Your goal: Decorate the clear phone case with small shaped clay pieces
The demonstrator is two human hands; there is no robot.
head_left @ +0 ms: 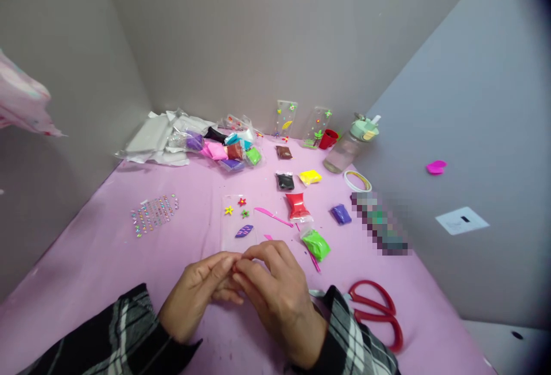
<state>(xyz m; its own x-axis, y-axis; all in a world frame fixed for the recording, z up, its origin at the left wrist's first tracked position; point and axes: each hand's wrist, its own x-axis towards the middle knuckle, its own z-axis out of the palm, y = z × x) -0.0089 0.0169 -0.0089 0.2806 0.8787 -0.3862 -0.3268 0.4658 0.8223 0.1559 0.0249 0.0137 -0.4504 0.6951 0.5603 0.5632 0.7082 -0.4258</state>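
The left hand point(200, 289) and the right hand point(279, 292) meet above the pink table point(99, 237), with fingers bent and fingertips brought close together; whether some small piece is pinched between them, I cannot tell. Just beyond the fingertips, a transparent case point(229, 236) lies flat, bearing three small flowers point(245, 213) and a purple leaf point(244, 231); its near end is hidden behind the hands. To the left, a stretch of table separates the case from a sheet of gems point(155, 214). On the right the room is narrower: a pink tool point(274, 216) and a green packet point(317, 244) lie near, and red scissors point(373, 316) are just beside the right sleeve point(353, 332), which partly covers them. At the table's right edge, a pixelated object point(381, 224) cannot be made out. The white plate point(461, 221) on the wall bears a dark mark, too small to read.
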